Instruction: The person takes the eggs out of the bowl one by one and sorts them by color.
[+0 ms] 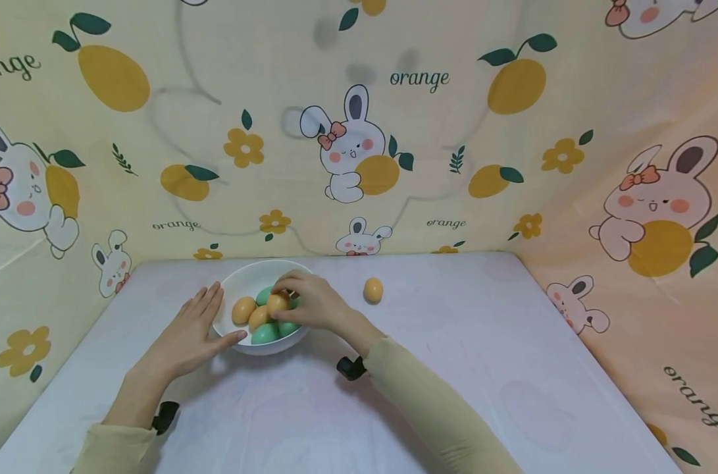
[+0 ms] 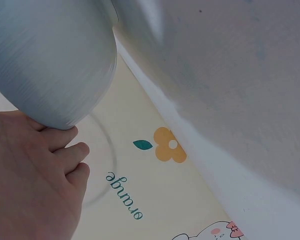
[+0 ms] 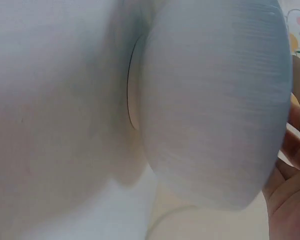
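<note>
A white bowl (image 1: pixel 231 276) stands near the back of the table, with several orange and green eggs in it. Against its left rim rests my left hand (image 1: pixel 189 329), fingers extended and thumb spread toward the near rim. From the right, my right hand (image 1: pixel 312 301) reaches over the bowl and pinches an orange egg (image 1: pixel 278 304) between thumb and fingers. Another orange egg (image 1: pixel 243 310) and a green egg (image 1: pixel 265 334) lie below it. The left wrist view has the fingertips (image 2: pixel 65 135) right at the bowl's edge. In the right wrist view the bowl's outer wall (image 3: pixel 215 105) hides the eggs.
One more orange egg (image 1: pixel 373 290) lies on the white table (image 1: pixel 453 355) to the right of the bowl. A patterned cloth (image 1: pixel 430 131) with rabbits and oranges rises behind the table and along both sides.
</note>
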The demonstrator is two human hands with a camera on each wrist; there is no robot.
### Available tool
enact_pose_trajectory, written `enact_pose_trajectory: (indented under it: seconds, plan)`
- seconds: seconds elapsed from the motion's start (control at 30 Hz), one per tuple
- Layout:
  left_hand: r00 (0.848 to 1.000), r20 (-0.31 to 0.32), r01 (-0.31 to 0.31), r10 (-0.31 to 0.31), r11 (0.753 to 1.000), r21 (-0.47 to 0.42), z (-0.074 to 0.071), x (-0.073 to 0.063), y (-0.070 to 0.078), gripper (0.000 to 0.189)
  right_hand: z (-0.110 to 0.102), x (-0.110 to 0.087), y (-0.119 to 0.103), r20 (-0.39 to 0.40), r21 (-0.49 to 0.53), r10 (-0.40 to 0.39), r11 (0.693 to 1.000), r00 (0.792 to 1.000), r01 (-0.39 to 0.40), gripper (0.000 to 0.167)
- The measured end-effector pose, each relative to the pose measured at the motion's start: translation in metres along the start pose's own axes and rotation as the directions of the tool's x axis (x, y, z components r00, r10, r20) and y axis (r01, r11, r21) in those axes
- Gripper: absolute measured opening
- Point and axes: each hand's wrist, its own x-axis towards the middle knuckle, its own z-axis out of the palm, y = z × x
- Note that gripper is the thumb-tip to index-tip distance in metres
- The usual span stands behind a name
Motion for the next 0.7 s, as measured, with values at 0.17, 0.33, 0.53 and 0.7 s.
enact_pose_trajectory:
  seconds: [0.17, 0.33, 0.53, 0.7]
  plan:
    - [1.0, -0.008, -0.009, 0.009, 1.0, 0.0, 0.001, 0.0, -0.001, 0.11, -0.009, -0.008, 0.002, -0.062, 0.041, -0.029, 0.999, 0.998, 0.031, 0.039]
    - [1.0, -0.008, -0.007, 0.007, 1.0, 0.005, 0.002, 0.0, -0.003, 0.111, -0.016, -0.015, 0.007, -0.125, 0.042, -0.073, 0.996, 0.99, 0.079, 0.04]
    - [1.0, -0.004, -0.003, 0.003, 1.0, 0.004, 0.002, 0.0, -0.001, 0.111, -0.025, -0.024, 0.014, -0.182, 0.065, -0.125, 0.988, 0.975, 0.138, 0.04]
    - [1.0, -0.005, -0.008, 0.008, 1.0, 0.003, 0.001, 0.0, -0.001, 0.111, -0.032, -0.03, 0.022, -0.219, 0.073, -0.167, 0.98, 0.961, 0.187, 0.042]
